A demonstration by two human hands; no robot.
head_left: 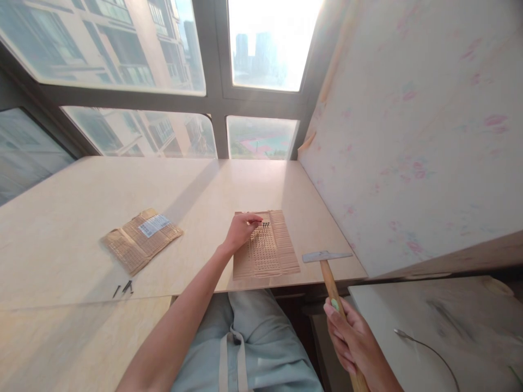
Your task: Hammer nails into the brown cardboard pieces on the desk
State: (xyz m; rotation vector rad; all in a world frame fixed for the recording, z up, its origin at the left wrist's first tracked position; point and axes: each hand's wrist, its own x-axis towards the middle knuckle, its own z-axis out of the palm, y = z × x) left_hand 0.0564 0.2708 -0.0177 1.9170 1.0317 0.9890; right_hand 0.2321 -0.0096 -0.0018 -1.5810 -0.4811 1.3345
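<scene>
Pale blue-grey trousers [273, 354] occupy the lower centre of the frame, their cloth softly creased. A flat off-white drawstring [242, 362] gathers at the middle and divides into two strips. The left forearm [183, 321], left hand [240, 233] and right hand [353, 337] are bare.

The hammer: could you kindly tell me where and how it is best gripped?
Probably by its wooden handle, from the near side, as the right hand does: it is slender and runs toward the person, the metal head at the far end.
</scene>
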